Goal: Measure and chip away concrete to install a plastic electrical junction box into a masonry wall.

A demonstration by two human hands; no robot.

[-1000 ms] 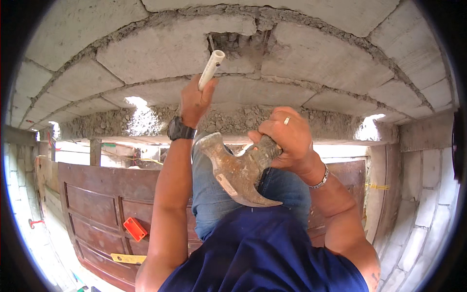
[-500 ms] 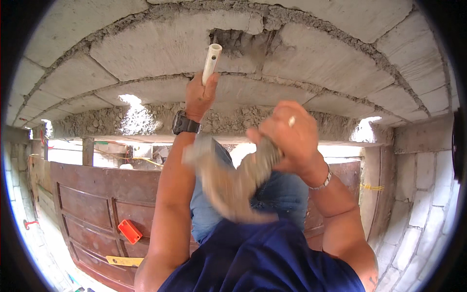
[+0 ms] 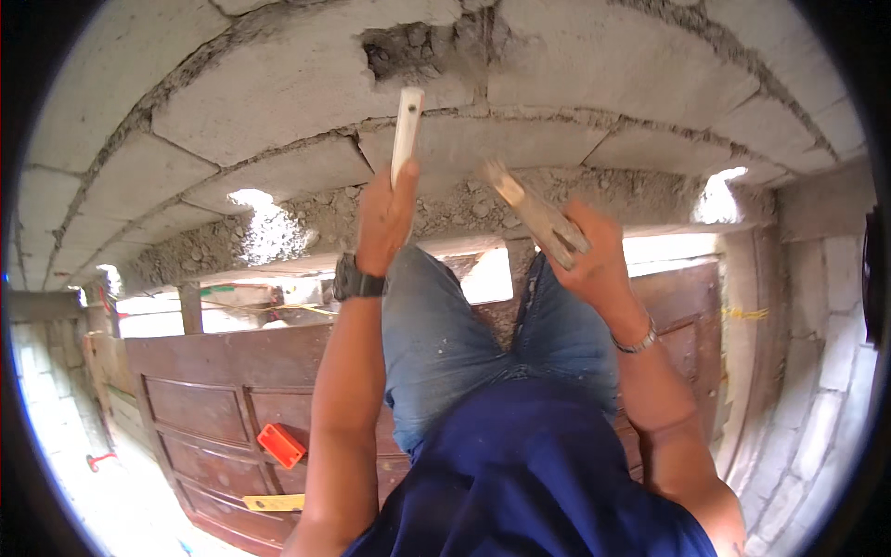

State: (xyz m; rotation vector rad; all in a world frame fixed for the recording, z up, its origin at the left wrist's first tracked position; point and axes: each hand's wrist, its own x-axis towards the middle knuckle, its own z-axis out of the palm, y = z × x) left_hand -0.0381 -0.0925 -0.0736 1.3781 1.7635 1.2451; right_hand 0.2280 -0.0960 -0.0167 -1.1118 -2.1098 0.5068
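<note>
My left hand [image 3: 385,218] is wrapped round a white plastic pipe [image 3: 406,135] with a small dark hole near its upper end. That end points at the block wall [image 3: 269,102], just below a rough, broken-out cavity [image 3: 408,51]; whether it touches the wall I cannot tell. To the right, my right hand [image 3: 594,255] grips a rough, weathered piece of wood [image 3: 538,215] by its split lower end. The wood slants up and left toward the pipe, apart from it, its pale tip slightly blurred.
Below the wall runs a rough mortar ledge [image 3: 445,209] with bright gaps. Behind me lies a brown panelled door [image 3: 204,399], with an orange-red box-shaped thing [image 3: 281,446] and a yellow level-like bar [image 3: 274,502] on it. Pale block walls [image 3: 807,408] rise at the right.
The wood in my right hand has swung from low over my lap, blurred, up toward the wall. My left hand still holds the pipe, whose end now appears lower relative to the cavity.
</note>
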